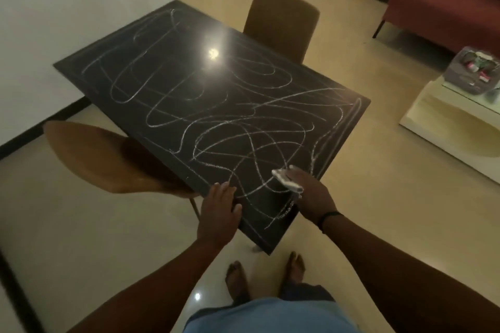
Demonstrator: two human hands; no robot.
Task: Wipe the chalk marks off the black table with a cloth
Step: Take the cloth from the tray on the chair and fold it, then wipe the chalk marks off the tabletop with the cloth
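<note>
right hand (308,192) presses cloth (286,180) on black table (162,67).

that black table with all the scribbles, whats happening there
A person stands at the near corner of the black table, which is covered in looping white chalk marks. Their right hand presses a pale cloth flat onto the tabletop near the right edge, while the left hand rests on the near left edge. Chalk lines run across nearly the whole surface, so the wiping has barely begun. Two brown chairs are tucked in at the sides.
</note>
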